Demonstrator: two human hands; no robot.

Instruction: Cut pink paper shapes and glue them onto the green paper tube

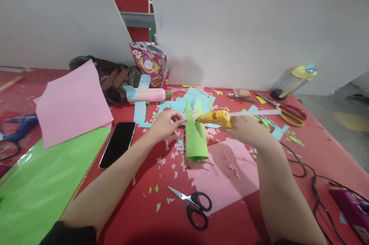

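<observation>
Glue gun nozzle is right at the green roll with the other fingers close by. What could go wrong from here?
1. The left hand pinches right beside the glue gun nozzle at the green paper roll; hot glue could likely burn the fingertips.
2. The black cord trails by the right hand forearm; a snag could jerk the gun.
3. Paper scraps around the roll may stick to stray glue.

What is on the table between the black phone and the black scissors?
In the head view, only bare red table with small paper scraps lies between the phone and the black scissors; the left forearm crosses above.
</observation>
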